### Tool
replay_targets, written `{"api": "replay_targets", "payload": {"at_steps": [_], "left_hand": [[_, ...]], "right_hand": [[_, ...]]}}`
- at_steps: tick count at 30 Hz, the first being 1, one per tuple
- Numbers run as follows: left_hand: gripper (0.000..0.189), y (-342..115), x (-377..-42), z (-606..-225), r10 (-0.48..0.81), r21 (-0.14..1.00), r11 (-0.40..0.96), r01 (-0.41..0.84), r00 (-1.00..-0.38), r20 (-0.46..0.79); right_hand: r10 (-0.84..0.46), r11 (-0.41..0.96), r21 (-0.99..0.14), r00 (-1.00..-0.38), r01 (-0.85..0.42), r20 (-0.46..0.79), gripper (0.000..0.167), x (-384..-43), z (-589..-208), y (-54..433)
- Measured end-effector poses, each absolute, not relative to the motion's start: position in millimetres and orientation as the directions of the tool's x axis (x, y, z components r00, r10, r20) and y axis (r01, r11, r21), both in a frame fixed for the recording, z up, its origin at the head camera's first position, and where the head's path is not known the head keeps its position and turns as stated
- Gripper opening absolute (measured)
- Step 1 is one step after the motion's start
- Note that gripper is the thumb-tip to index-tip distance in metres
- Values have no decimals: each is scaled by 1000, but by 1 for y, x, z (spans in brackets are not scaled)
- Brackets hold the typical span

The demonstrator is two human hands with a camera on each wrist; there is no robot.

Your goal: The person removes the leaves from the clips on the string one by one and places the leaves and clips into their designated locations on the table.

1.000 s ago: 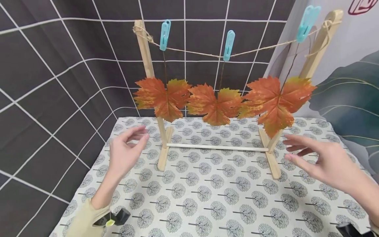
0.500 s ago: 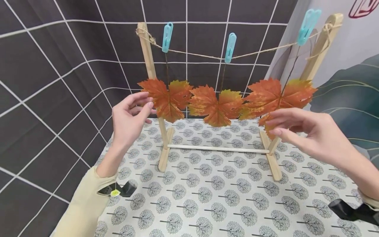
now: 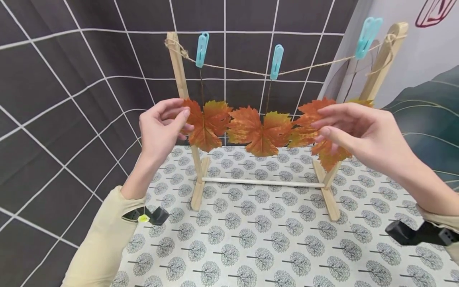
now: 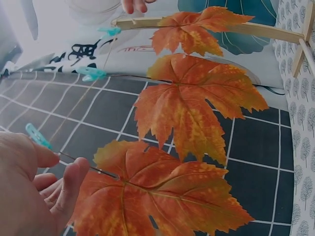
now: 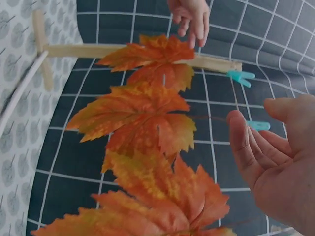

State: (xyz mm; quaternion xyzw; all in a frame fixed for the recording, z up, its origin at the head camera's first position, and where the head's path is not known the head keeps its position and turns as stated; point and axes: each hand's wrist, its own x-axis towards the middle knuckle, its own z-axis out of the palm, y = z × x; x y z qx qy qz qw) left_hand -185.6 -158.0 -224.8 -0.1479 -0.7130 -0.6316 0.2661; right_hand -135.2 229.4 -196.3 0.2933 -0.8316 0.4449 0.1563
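Three orange artificial maple leaves hang by thin stems from a twine line point(image 3: 244, 71). Light-blue clothespins point(image 3: 277, 61) clip them there. My left hand point(image 3: 157, 131) is at the outer edge of the left leaf point(image 3: 209, 123), its fingers relaxed. In the left wrist view, that leaf's stem shows between thumb and fingers, which are not closed together; contact cannot be told. My right hand point(image 3: 369, 135) is raised in front of the right leaf point(image 3: 328, 155), partly hiding it. Its thumb and fingers are apart and hold nothing. Between the hands hangs the middle leaf point(image 3: 259, 131).
The twine is tied to two wooden posts, a left post point(image 3: 177, 65) and a right post point(image 3: 383, 63). A thin pale crossbar point(image 3: 261, 182) joins their feet. Beneath lies a tree-print cloth point(image 3: 247, 239); a dark gridded curtain point(image 3: 46, 131) hangs behind and left.
Both hands have risen from beside the rack's lower part to leaf height. The left moved slightly right and the right moved left, in front of the right leaf. The leaves still hang.
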Motion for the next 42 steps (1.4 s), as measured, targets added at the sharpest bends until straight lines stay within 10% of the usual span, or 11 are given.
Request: {"api": "replay_targets", "payload": {"at_steps": [42], "left_hand": [[28,-133,-217,-195,-129,833,231,502,-833,538]], "right_hand": [[-288,347,-751,-826,-562,485,30,-193,-128,125]]}}
